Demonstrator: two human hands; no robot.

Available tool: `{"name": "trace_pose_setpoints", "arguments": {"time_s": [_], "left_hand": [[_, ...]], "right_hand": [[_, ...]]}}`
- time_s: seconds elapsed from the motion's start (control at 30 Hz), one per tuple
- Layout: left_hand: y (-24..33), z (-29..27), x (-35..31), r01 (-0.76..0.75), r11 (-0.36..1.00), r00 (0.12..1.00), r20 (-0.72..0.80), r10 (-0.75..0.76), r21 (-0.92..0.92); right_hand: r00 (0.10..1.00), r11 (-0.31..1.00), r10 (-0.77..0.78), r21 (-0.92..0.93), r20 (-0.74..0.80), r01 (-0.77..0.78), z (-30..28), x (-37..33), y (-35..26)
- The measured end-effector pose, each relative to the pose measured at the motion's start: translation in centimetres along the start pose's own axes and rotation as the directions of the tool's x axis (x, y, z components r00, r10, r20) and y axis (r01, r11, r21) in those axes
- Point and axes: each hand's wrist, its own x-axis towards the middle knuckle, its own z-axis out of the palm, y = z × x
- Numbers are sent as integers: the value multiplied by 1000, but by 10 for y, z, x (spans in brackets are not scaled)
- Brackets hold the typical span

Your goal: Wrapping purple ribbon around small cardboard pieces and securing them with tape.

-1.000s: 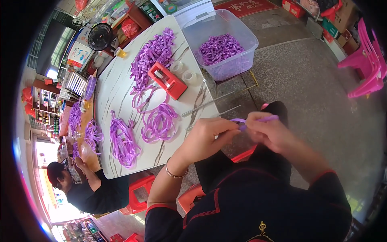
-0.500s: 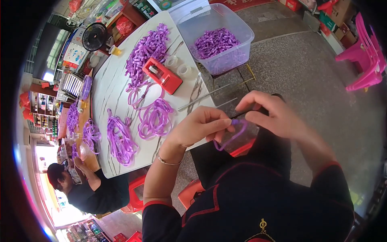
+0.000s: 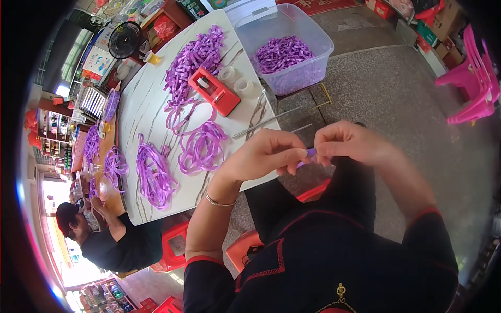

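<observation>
A white marble-patterned tabletop at ten o'clock bears heaped purple ribbons; a translucent plastic tub stands near twelve, a pink plastic chair at two. Just off-centre toward three, the left hand and right hand pinch a narrow purple strip; its loop, dangling half a second ago, is mostly hidden.

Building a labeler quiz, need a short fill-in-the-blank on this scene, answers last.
1. The left hand and right hand hold a ____ ribbon.
2. The tape dispenser on the table is ____.
3. The bracelet is on the person's ____ wrist.

Missing words: purple; red; left.
</observation>
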Motion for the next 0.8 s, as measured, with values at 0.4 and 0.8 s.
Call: {"name": "trace_pose_setpoints", "arguments": {"time_s": [0.4,0.8], "left_hand": [[-36,-9,23,-458,856,888,160,430,239],[-98,-61,52,-107,894,783,-517,346,435]], "right_hand": [[998,876,43,479,41,-57,-4,-3,54],[742,971,-239,-147,-626,188,-52,46,106]]}}
